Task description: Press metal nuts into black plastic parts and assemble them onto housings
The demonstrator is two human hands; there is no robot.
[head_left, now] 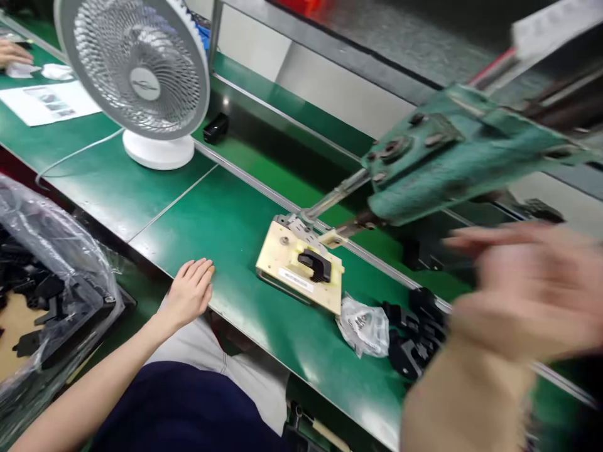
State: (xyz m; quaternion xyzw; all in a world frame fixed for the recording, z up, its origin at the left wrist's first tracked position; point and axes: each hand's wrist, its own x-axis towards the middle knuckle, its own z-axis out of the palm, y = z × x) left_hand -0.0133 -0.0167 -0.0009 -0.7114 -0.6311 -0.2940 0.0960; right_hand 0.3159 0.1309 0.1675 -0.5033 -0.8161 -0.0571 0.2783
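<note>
My left hand [191, 292] lies on the front edge of the green table [188, 232], fingers stretched out and holding nothing. My right hand [522, 289] is raised at the right, smeared by motion; whether it holds anything does not show. Left of it is a green hand press [443, 157], its lower end above a cream fixture block [277, 251] on the table. A black plastic part [316, 265] sits on top of the block. Beside the block lies a clear plastic bag [365, 326] with small contents. Several black parts [409, 345] are heaped between the bag and my right arm.
A white fan [157, 150] stands at the upper left, its cable [78, 149] trailing over the table. A printed sheet [49, 103] and another person's hand [14, 53] are beyond it. At lower left, a plastic-lined box [89, 314] holds black parts. A metal rail [254, 182] runs along the table.
</note>
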